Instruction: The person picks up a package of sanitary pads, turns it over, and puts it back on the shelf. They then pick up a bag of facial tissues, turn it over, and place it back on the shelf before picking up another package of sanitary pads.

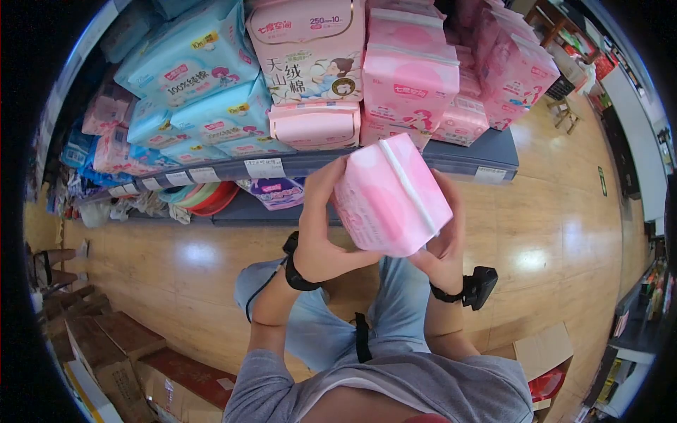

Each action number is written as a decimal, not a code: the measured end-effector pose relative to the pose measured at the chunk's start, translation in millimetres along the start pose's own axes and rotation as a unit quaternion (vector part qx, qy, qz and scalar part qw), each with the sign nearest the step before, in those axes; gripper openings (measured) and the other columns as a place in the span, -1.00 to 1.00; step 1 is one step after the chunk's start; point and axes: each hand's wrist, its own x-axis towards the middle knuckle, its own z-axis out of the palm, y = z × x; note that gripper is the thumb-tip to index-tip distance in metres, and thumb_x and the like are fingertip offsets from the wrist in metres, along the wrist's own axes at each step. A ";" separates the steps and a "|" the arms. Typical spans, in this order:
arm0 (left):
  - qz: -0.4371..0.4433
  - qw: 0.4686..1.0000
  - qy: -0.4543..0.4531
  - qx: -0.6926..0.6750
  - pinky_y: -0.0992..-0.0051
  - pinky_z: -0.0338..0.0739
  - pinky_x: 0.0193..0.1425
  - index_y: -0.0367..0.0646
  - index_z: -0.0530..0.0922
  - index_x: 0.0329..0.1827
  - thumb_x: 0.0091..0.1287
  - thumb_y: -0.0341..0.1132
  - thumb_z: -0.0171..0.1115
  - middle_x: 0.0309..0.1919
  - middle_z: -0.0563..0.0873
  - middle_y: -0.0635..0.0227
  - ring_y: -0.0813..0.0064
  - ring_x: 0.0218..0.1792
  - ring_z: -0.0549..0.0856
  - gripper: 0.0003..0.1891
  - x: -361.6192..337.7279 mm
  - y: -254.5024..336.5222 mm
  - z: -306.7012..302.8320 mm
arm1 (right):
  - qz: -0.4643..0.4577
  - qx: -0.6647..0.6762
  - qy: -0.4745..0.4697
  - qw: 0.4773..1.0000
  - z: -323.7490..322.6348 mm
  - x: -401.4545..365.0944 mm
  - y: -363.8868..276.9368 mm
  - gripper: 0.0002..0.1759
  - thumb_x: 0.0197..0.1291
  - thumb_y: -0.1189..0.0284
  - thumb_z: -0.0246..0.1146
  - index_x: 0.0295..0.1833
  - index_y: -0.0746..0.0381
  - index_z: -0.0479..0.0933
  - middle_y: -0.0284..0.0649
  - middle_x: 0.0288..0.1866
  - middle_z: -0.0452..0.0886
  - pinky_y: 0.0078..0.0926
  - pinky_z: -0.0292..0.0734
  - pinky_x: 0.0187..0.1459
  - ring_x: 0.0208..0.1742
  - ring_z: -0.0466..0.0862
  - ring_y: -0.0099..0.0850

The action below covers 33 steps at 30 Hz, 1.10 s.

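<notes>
A pink pack of sanitary pads is held up in front of the shelf, tilted, with a pale sealed seam across its top. My left hand grips its left side, thumb underneath near the lower edge. On the right side my right hand is wrapped round the pack, its fingers partly hidden behind it. Just beyond the hands stand similar pink packs, a white and pink pack with a printed figure, and blue packs stacked to the left.
The dark shelf edge carries price tags. Below it are colored basins and a purple pack. Cardboard boxes stand on the wooden floor behind me at left, and another open box at right. A small stool is farther off.
</notes>
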 end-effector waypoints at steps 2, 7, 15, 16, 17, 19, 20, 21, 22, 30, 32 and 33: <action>0.093 0.959 -0.005 0.269 0.33 0.18 0.14 -0.28 0.08 0.27 -0.33 -0.21 0.49 0.17 0.31 0.07 0.20 0.14 0.33 0.04 4.7 12.5 -3.5 | -0.059 -0.018 -0.011 0.998 5.7 -2.7 1.7 0.10 -0.38 0.33 0.45 0.29 0.25 -0.07 -0.11 0.22 0.15 -0.36 0.03 0.24 0.27 0.18 -0.30; 0.112 0.946 -0.049 0.300 0.32 0.22 0.06 -0.28 0.18 0.22 -0.33 -0.14 0.49 0.12 0.39 0.06 0.17 0.07 0.38 -0.02 9.5 25.6 -1.9 | 0.001 0.045 0.134 0.990 3.5 -2.2 8.7 -0.04 -0.24 0.37 0.37 0.28 0.25 -0.03 -0.15 0.16 0.19 -0.44 0.16 0.18 0.16 0.29 -0.37; 0.057 0.963 -0.162 0.208 0.23 0.05 0.27 -0.28 -0.02 0.32 -0.32 -0.07 0.47 0.29 0.04 -0.03 0.02 0.25 0.15 0.13 16.2 17.2 -7.0 | 0.021 0.079 0.141 0.987 -6.5 4.5 9.6 -0.25 -0.07 0.32 0.18 0.25 0.28 0.06 -0.16 0.11 0.28 -0.50 0.26 0.11 0.11 0.34 -0.42; 0.057 0.963 -0.162 0.207 0.23 0.05 0.27 -0.28 -0.02 0.32 -0.32 -0.07 0.47 0.29 0.04 -0.03 0.02 0.25 0.15 0.13 15.8 11.9 -7.5 | 0.029 0.130 0.114 0.985 -5.3 4.2 9.0 -0.28 -0.04 0.29 0.16 0.23 0.31 0.08 -0.15 0.09 0.32 -0.50 0.29 0.08 0.08 0.39 -0.42; 0.072 0.970 -0.148 0.181 0.22 0.02 0.28 -0.27 -0.08 0.33 -0.34 -0.05 0.48 0.29 0.02 -0.04 0.01 0.27 0.12 0.18 15.7 6.5 -8.3 | 0.037 0.180 0.086 0.979 -4.5 3.8 8.5 -0.31 -0.01 0.26 0.13 0.22 0.33 0.10 -0.14 0.08 0.36 -0.50 0.33 0.06 0.05 0.44 -0.42; 0.059 0.982 -0.137 0.116 0.22 -0.03 0.31 -0.25 -0.19 0.34 -0.40 0.01 0.49 0.30 -0.01 -0.05 0.02 0.30 0.06 0.28 14.8 5.7 -9.2 | 0.097 0.251 0.054 0.962 -8.2 -1.9 12.6 -0.35 0.02 0.23 0.10 0.19 0.36 0.15 -0.13 0.05 0.41 -0.49 0.37 0.04 0.02 0.48 -0.41; 0.059 0.982 -0.137 0.116 0.22 -0.03 0.31 -0.25 -0.19 0.34 -0.40 0.01 0.49 0.30 -0.01 -0.05 0.02 0.30 0.06 0.28 13.0 6.2 -10.2 | 0.157 0.319 0.021 0.934 -11.6 -4.7 17.3 -0.38 0.05 0.21 0.07 0.15 0.38 0.19 -0.11 0.02 0.45 -0.47 0.41 0.02 -0.01 0.52 -0.40; 0.056 0.984 -0.141 0.096 0.21 -0.02 0.30 -0.25 -0.17 0.34 -0.41 0.01 0.50 0.29 0.02 -0.04 0.03 0.29 0.08 0.27 10.7 6.1 -11.8 | 0.171 0.433 -0.030 0.885 -13.5 -5.1 23.0 -0.46 0.12 0.21 0.01 0.10 0.40 0.27 -0.09 -0.01 0.49 -0.43 0.45 -0.01 -0.04 0.55 -0.37; 0.053 0.985 -0.145 0.077 0.21 0.00 0.28 -0.24 -0.15 0.34 -0.41 0.01 0.50 0.28 0.05 -0.02 0.04 0.28 0.11 0.27 8.8 5.2 -13.5 | 0.171 0.433 -0.030 0.885 -13.9 -6.2 28.2 -0.46 0.12 0.21 0.01 0.10 0.40 0.27 -0.09 -0.01 0.49 -0.43 0.45 -0.01 -0.04 0.55 -0.37; 0.126 0.985 -0.051 0.110 0.19 0.09 0.20 -0.21 -0.03 0.30 -0.39 -0.05 0.53 0.16 0.19 -0.04 0.02 0.15 0.24 0.18 5.9 10.2 -16.3 | 0.238 0.294 0.007 0.926 10.0 1.7 25.2 -0.33 0.17 0.11 0.03 0.27 0.30 0.07 -0.12 0.16 0.32 -0.46 0.20 0.17 0.18 0.34 -0.42; 0.078 0.956 -0.085 0.268 0.19 0.10 0.19 -0.22 0.00 0.28 -0.39 -0.07 0.53 0.16 0.17 -0.04 0.01 0.15 0.22 0.15 9.8 20.1 -19.0 | 0.128 0.175 -0.013 0.976 10.4 2.5 25.1 -0.11 0.05 0.05 0.15 0.32 0.29 -0.10 -0.14 0.16 0.27 -0.44 0.12 0.20 0.19 0.28 -0.39; 0.077 0.956 -0.085 0.268 0.19 0.10 0.19 -0.22 0.00 0.28 -0.39 -0.07 0.53 0.16 0.17 -0.04 0.01 0.15 0.22 0.15 9.4 19.1 -18.7 | 0.114 0.137 0.005 0.984 13.8 3.0 17.7 0.03 -0.10 0.01 0.25 0.33 0.27 -0.16 -0.14 0.11 0.29 -0.43 0.09 0.19 0.16 0.28 -0.37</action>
